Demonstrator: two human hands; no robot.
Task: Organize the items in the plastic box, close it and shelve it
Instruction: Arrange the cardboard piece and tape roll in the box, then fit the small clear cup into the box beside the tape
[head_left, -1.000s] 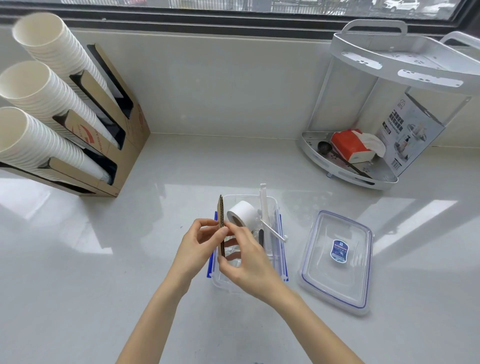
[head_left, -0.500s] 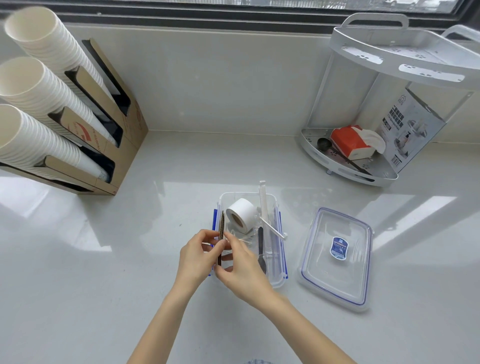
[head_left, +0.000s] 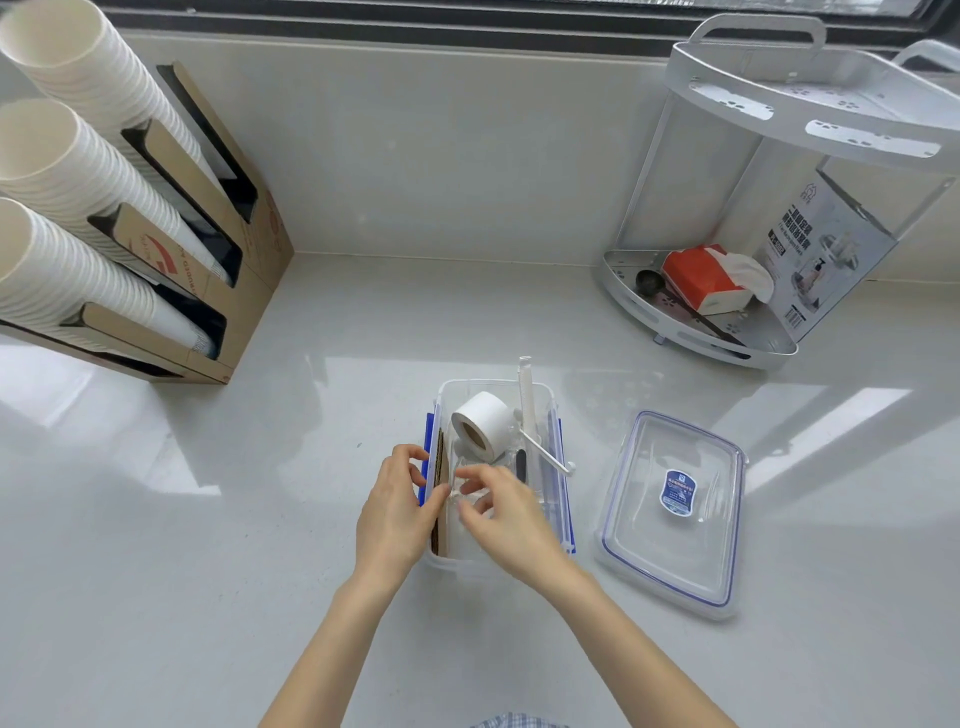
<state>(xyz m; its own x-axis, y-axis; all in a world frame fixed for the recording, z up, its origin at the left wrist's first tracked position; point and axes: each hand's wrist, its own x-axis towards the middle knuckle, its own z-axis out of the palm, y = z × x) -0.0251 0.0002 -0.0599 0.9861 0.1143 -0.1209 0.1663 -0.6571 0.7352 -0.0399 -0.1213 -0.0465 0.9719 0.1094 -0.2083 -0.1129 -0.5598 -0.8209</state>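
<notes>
The clear plastic box with blue side latches stands open on the white counter. Inside lie a white tape roll, long white sticks and a small black item. A brown cardboard piece stands on edge against the box's left wall. My left hand pinches that wall and the cardboard, thumb inside, fingers outside. My right hand hovers inside the box with fingers apart over something clear and blurred. The clear lid lies flat to the right of the box.
A cardboard dispenser with three stacks of paper cups fills the left. At the back right stands a white corner shelf holding a red tissue pack, a dark scoop and a printed carton. A wall runs behind.
The cardboard piece, held upright above the box by both hands, has gone down against the left wall. My right hand has let go of it.
</notes>
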